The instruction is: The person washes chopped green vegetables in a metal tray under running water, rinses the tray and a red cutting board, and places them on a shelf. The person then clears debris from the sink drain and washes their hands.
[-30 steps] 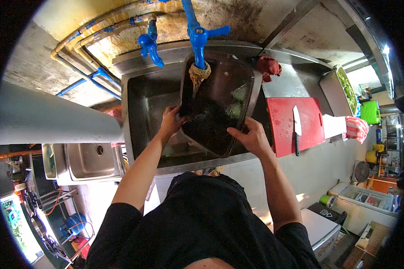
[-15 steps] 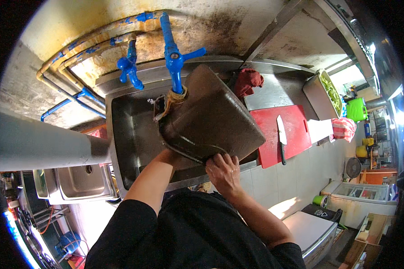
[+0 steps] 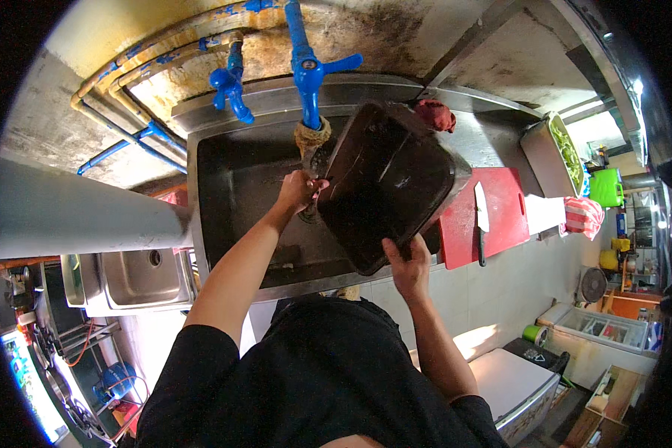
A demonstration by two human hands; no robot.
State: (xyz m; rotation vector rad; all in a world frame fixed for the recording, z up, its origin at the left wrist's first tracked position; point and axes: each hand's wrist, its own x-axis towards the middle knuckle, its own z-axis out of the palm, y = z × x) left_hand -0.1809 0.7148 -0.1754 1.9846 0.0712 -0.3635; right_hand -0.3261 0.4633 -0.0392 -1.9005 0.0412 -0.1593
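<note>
A dark brown plastic tub [image 3: 387, 183] is tilted over the right part of the metal sink [image 3: 239, 168], its open side and wet-looking inside facing me. My left hand [image 3: 300, 192] pinches the tub's left rim, beside the cloth-wrapped spout of a blue tap [image 3: 308, 78]. At the near right corner my right hand [image 3: 412, 270] grips the rim, thumb over the edge and the other fingers partly hidden beneath. Just right of the tub, a knife [image 3: 481, 222] with a black handle lies on a red cutting board [image 3: 506, 213].
A second blue tap [image 3: 230, 88] juts over the sink's left side. Behind the tub sits a red cloth [image 3: 434, 116]. A metal container of green vegetables [image 3: 565, 149] stands at the counter's far right, near a red-striped bundle [image 3: 582, 216]. A thick grey pipe [image 3: 89, 216] crosses at left.
The tub has turned from showing its outer base to showing its open inside. My left hand has come out from behind it to the left rim; my right hand has shifted right and up.
</note>
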